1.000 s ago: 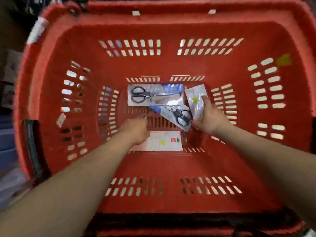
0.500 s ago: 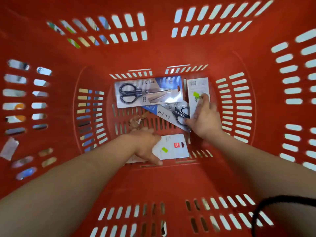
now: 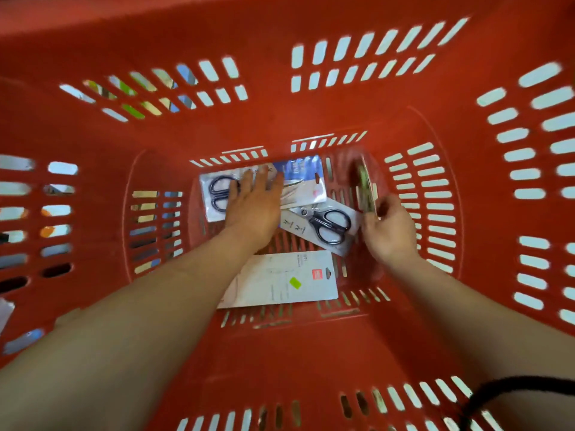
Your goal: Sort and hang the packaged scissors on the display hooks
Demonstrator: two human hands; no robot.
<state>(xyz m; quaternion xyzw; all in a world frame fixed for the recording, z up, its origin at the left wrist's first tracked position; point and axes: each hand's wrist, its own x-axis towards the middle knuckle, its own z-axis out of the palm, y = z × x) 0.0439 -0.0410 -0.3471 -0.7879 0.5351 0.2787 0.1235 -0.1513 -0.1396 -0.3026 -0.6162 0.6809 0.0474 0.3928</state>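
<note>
Left hand (image 3: pixel 253 202) flat, fingers straight, pressing far scissors pack (image 3: pixel 306 185); right hand (image 3: pixel 389 228) pinching upright pack (image 3: pixel 366 191), blurred; inside red basket (image 3: pixel 311 353).

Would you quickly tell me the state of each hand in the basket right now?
Left hand: open, fingers flat on the far scissors pack.
Right hand: closed, gripping a blurred pack tilted up on its edge.

basket walls (image 3: pixel 373 353) hem in, packs (image 3: pixel 280 279) crowd floor
</note>
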